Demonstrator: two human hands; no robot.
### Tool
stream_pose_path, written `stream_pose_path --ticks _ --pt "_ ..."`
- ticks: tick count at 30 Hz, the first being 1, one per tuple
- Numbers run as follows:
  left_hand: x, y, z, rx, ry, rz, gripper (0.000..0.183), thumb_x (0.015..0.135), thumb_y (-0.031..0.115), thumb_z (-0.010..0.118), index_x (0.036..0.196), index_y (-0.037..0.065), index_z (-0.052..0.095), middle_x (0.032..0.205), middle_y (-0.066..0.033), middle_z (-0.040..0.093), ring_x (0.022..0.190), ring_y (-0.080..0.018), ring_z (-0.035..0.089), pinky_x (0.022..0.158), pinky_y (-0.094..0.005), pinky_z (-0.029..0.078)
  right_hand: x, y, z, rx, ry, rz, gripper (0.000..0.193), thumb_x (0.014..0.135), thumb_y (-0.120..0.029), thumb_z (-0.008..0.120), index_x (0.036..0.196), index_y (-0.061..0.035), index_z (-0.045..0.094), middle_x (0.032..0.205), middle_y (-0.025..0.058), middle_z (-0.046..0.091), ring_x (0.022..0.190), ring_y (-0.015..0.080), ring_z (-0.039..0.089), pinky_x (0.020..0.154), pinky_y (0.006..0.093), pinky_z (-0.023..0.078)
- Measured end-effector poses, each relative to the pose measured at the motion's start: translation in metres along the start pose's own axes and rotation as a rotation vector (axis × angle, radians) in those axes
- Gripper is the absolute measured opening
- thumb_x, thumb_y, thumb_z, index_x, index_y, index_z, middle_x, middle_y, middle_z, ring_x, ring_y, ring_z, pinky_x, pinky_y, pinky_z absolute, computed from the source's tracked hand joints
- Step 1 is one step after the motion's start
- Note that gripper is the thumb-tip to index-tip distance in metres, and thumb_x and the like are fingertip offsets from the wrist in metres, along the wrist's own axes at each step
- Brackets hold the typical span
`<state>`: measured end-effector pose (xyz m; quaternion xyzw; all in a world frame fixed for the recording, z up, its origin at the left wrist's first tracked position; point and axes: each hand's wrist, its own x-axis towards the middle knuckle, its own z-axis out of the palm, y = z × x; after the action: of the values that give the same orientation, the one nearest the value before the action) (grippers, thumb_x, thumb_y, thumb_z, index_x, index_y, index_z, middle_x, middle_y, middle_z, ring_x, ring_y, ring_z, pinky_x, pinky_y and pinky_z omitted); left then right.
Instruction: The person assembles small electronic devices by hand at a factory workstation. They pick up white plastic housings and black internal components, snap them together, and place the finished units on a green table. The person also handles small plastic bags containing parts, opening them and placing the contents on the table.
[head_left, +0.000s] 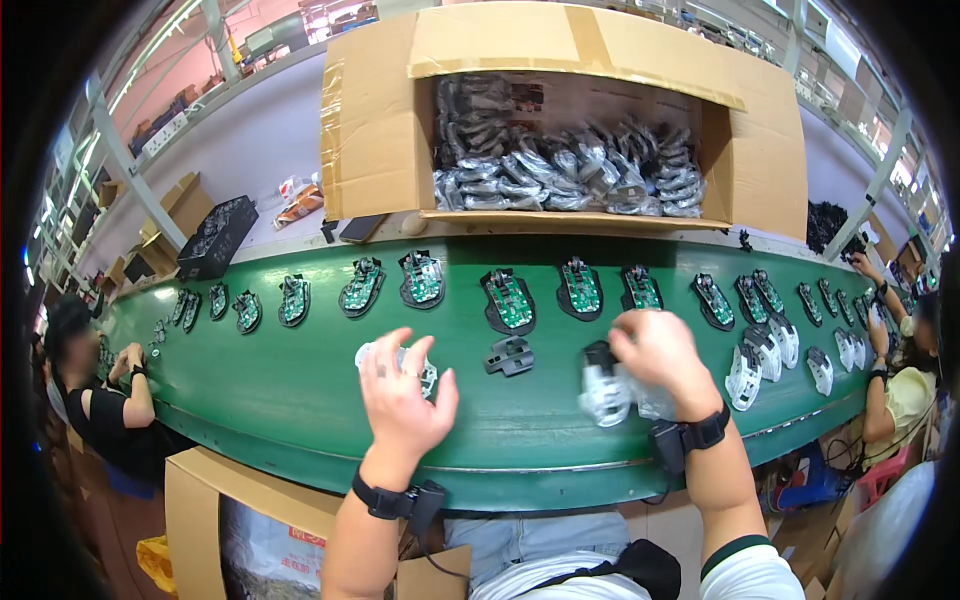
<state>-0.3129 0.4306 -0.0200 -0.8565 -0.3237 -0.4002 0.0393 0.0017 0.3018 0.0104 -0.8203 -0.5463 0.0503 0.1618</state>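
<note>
Over the green belt, my left hand (405,400) is held with fingers curved and spread, thumb apart. Just beneath its fingers lies a whitish mouse shell part (430,382), mostly covered by the hand. My right hand (660,350) has its fingers curled together, slightly smeared by motion, and what they grip is hidden. Next to it is a white-and-black mouse shell (604,390), also blurred; a pale translucent piece (655,402) shows below that hand. Between my hands rests a dark grey plastic mouse part (509,356). Beyond are mouse bases with green circuit boards (508,303).
A big open cardboard box (570,40) of plastic-wrapped parts stands behind the belt (290,400). White mouse shells (743,375) lie to the right. People work at both ends, a co-worker's hands (130,358) at left. Another carton (195,520) stands below the near edge.
</note>
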Motion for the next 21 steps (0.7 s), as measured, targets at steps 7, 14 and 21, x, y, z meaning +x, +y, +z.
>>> stream_pose_path --ticks 7,14,21 --pt "-0.007 -0.027 0.006 0.124 -0.363 -0.171 0.057 0.081 0.031 0.081 0.128 0.003 0.063 0.134 -0.0203 0.061 0.124 -0.0375 0.056 0.105 -0.0478 0.045 -0.026 -0.066 0.043 0.202 0.107 -0.455 0.056 0.091 -0.026 0.069 0.143 -0.0115 0.053 0.144 0.0241 0.054 0.095 0.043 0.071 0.079 0.0468 0.061" --pt "-0.007 0.007 0.017 -0.498 -0.13 -0.285 0.04 0.085 0.025 0.08 0.113 0.001 0.066 0.092 -0.0178 0.075 0.077 -0.0318 0.073 0.072 -0.0396 0.059 -0.023 -0.069 0.074 0.2 -0.087 -0.483 0.048 0.087 -0.044 0.076 0.122 -0.0157 0.06 0.147 0.0277 0.049 0.089 0.044 0.072 0.075 0.0488 0.061" --pt "-0.022 0.012 0.021 -0.875 -0.195 -0.47 0.039 0.085 0.013 0.072 0.117 -0.005 0.06 0.093 -0.0204 0.076 0.082 -0.0237 0.076 0.074 -0.0341 0.059 -0.032 -0.065 0.054 0.158 -0.101 -0.35 0.04 0.084 -0.036 0.081 0.112 -0.0165 0.061 0.138 0.0155 0.057 0.089 0.0372 0.072 0.076 0.0477 0.06"
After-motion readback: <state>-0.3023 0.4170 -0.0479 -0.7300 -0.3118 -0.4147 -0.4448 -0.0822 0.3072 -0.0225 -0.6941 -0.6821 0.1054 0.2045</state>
